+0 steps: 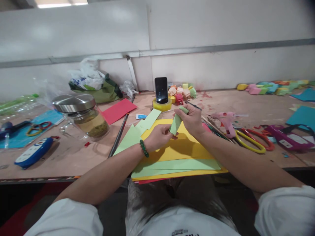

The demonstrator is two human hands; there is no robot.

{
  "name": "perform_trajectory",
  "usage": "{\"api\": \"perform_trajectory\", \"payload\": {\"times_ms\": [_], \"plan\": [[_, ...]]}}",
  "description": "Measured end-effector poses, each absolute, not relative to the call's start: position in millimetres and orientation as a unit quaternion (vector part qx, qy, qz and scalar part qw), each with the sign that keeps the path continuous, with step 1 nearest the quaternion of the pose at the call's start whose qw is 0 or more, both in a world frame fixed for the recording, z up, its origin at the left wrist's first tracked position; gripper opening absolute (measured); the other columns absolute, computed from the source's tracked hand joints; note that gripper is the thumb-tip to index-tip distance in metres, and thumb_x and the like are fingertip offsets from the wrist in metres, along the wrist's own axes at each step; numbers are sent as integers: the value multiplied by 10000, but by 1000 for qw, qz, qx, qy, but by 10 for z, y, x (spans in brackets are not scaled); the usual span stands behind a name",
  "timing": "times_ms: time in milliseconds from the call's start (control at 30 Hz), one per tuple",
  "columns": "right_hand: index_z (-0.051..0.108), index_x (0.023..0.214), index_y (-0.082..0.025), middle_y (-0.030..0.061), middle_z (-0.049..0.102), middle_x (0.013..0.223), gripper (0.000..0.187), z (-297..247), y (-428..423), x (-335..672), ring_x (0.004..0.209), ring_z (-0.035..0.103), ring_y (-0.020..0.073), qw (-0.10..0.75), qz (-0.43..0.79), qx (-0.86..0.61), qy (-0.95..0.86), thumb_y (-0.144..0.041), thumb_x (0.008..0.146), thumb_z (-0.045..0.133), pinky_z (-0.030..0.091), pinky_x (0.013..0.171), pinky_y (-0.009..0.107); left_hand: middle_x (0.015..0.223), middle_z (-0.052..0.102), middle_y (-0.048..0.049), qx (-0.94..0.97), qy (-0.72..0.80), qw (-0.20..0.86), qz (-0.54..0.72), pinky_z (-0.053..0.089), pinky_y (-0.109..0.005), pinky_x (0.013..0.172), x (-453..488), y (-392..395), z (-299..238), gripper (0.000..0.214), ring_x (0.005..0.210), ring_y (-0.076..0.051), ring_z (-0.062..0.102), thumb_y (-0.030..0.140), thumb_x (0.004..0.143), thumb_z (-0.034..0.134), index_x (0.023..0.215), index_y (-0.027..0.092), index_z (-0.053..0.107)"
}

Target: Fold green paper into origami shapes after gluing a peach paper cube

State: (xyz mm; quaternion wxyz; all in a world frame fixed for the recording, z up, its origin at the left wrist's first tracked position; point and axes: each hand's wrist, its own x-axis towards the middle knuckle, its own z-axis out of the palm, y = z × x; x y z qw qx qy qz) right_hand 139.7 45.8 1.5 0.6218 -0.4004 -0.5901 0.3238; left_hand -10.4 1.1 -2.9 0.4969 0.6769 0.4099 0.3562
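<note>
Both hands hold a folded strip of light green paper [176,123] above a stack of yellow and green paper sheets [177,154] at the table's near edge. My left hand [159,136], with a green bead bracelet on the wrist, pinches the strip's lower end. My right hand [190,118] grips its upper end, fingers curled around it. More light green cut pieces [145,124] lie on the table just left of the hands.
A glass jar with a metal lid [83,116] stands at left, near a red sheet [118,109]. A phone [161,90] leans on a tape roll. A pink glue gun [226,121], scissors [251,141] and folded paper shapes [182,91] lie right and behind.
</note>
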Motion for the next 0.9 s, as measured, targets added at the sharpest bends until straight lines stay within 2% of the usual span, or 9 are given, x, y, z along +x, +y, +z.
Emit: {"api": "perform_trajectory", "payload": {"times_ms": [100, 167, 267, 400, 567, 667, 767, 900], "plan": [[579, 642, -213, 0, 606, 634, 301, 3, 460, 1412, 588, 504, 142, 616, 284, -408, -611, -461, 742, 718, 419, 572, 289, 810, 686, -26, 681, 366, 517, 368, 567, -309, 799, -108, -30, 21, 89, 815, -183, 691, 111, 697, 608, 776, 143, 633], [579, 636, -218, -4, 590, 637, 293, -2, 447, 1414, 599, 496, 144, 608, 256, -414, -628, -451, 762, 703, 408, 578, 288, 825, 680, -27, 677, 352, 531, 370, 567, -305, 803, -118, -48, 61, 77, 833, -182, 681, 188, 735, 632, 799, 145, 629], [572, 621, -224, -9, 569, 631, 287, 3, 406, 1401, 606, 491, 146, 596, 223, -412, -652, -430, 789, 682, 403, 594, 290, 771, 674, -36, 676, 397, 501, 366, 557, -263, 709, -127, -39, 71, 234, 796, -181, 687, 367, 832, 618, 752, 147, 607], [569, 618, -221, -23, 534, 608, 258, 21, 361, 1378, 587, 474, 136, 596, 210, -399, -664, -382, 788, 677, 387, 584, 285, 688, 674, -36, 660, 448, 487, 356, 529, -239, 615, -119, 11, 8, 336, 709, -180, 705, 425, 854, 627, 662, 156, 566], [566, 608, -209, -31, 521, 590, 307, -3, 427, 1390, 567, 468, 121, 584, 305, -403, -635, -440, 740, 720, 380, 545, 273, 742, 734, -80, 625, 412, 570, 338, 515, -230, 605, -158, 43, 13, 418, 687, -183, 726, 542, 813, 664, 773, 127, 646], [561, 585, -202, -43, 504, 561, 371, -32, 503, 1404, 518, 446, 100, 571, 415, -384, -595, -492, 635, 787, 378, 495, 258, 750, 747, -100, 598, 402, 614, 321, 502, -228, 595, -202, 60, 45, 477, 679, -194, 728, 589, 750, 712, 782, 117, 649], [560, 572, -196, -57, 499, 529, 435, -49, 570, 1415, 474, 439, 84, 533, 533, -383, -534, -508, 495, 852, 384, 444, 238, 753, 750, -113, 570, 403, 649, 303, 499, -239, 590, -234, 78, 64, 479, 669, -197, 723, 581, 727, 741, 791, 115, 647], [581, 578, -188, -54, 522, 527, 452, -41, 634, 1462, 477, 471, 84, 499, 576, -406, -505, -479, 418, 888, 406, 433, 223, 752, 745, -109, 574, 411, 647, 288, 500, -264, 607, -271, 107, 68, 432, 667, -198, 710, 546, 749, 735, 806, 130, 635]]}}
